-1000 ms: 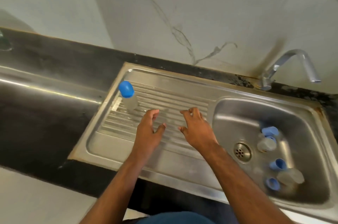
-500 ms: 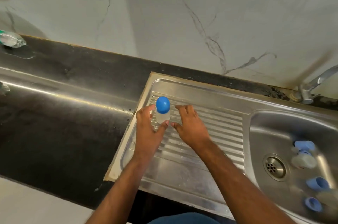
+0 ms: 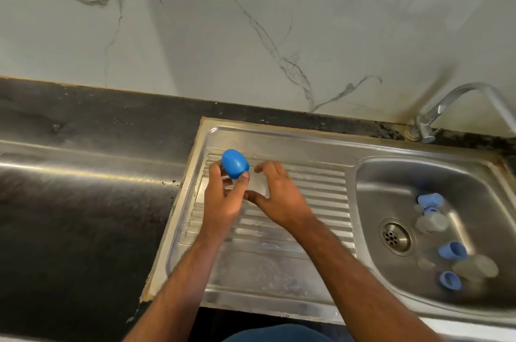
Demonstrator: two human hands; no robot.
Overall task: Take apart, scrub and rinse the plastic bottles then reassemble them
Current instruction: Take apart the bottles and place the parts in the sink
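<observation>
With the left hand (image 3: 223, 202) pinching the blue cap (image 3: 235, 163) and the right hand (image 3: 279, 202) curled round the clear bottle (image 3: 258, 186), a wet grip could drop either onto the ridged drainboard (image 3: 307, 188).

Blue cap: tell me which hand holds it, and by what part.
The left hand pinches the blue cap by its sides, thumb against fingers. Whether the right hand grips the clear bottle cannot be told.
</observation>
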